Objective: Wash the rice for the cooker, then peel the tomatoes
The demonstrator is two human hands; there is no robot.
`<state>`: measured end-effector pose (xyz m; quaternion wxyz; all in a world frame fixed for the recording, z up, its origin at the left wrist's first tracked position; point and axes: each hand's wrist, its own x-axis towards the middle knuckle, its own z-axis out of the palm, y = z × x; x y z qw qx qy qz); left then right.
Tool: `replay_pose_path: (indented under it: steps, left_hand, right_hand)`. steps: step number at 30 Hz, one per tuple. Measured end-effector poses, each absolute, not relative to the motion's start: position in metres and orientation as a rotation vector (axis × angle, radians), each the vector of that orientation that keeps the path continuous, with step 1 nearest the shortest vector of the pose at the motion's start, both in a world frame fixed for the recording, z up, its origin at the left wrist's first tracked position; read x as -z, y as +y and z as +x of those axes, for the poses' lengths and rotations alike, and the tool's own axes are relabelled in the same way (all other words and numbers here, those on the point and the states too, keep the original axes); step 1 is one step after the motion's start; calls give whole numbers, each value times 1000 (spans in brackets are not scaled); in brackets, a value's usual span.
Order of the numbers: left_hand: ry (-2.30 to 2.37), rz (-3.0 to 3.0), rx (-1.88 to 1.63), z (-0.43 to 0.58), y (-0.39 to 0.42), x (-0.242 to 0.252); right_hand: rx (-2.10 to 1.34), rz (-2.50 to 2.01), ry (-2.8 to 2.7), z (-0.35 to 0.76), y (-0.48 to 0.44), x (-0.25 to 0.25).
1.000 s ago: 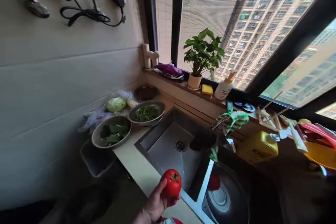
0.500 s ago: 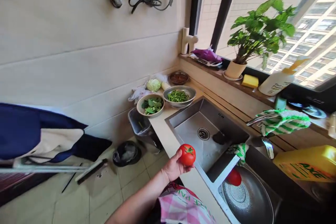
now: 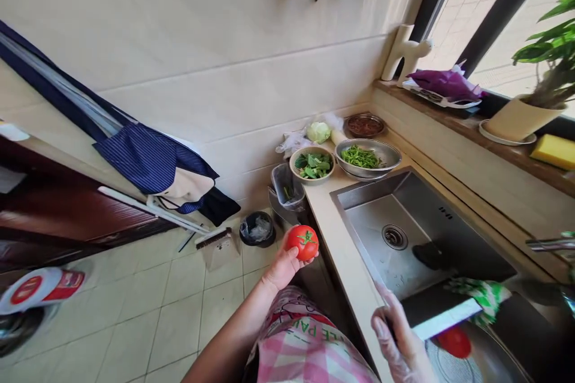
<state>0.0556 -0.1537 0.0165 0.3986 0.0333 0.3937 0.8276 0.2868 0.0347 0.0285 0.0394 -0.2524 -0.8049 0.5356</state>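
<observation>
My left hand (image 3: 282,266) is closed around a red tomato (image 3: 302,242) and holds it out over the floor, left of the counter edge (image 3: 341,251). My right hand (image 3: 399,341), in a thin clear glove, rests at the near edge of the steel sink (image 3: 417,233) with its fingers curled; whether it grips anything is unclear. A second red tomato (image 3: 454,342) lies in a metal basin (image 3: 489,359) at the lower right.
Two bowls of greens (image 3: 313,164) (image 3: 367,157), a cabbage (image 3: 318,131) and a dark dish (image 3: 365,125) stand at the counter's far end. Bins (image 3: 257,229) and a dustpan (image 3: 215,245) are on the tiled floor. A potted plant (image 3: 534,102) and sponge (image 3: 553,150) occupy the sill.
The view has swung left and down toward the floor. My left hand has carried the tomato left, off the sink and past the counter edge. My gloved right hand has come into view.
</observation>
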Motion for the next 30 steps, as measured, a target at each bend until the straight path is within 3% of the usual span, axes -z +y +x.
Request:
replay_pose_path:
  steps: [6,10,17,26,30]
  left_hand:
    - [1124,148,-2116,-37,-209,-11]
    - [1156,108,-2061,-112,-234,-5]
    - [1214,203,-1835,-206,-253,-9]
    - [1231,76,-1670,-241,-240,7]
    - [1192,-79,-1667,-250,-235,13]
  right_hand:
    - [-1552,-285,-2737,173,-26,-39]
    - [-1336,-324,-2844,97,-50,-35]
    - [-1264,-506,-2872,15,-81,-44]
    - [-1054,-806,-2888,-19,-95,-28]
    - [-1163,-848,-2863,-26,-97,-29]
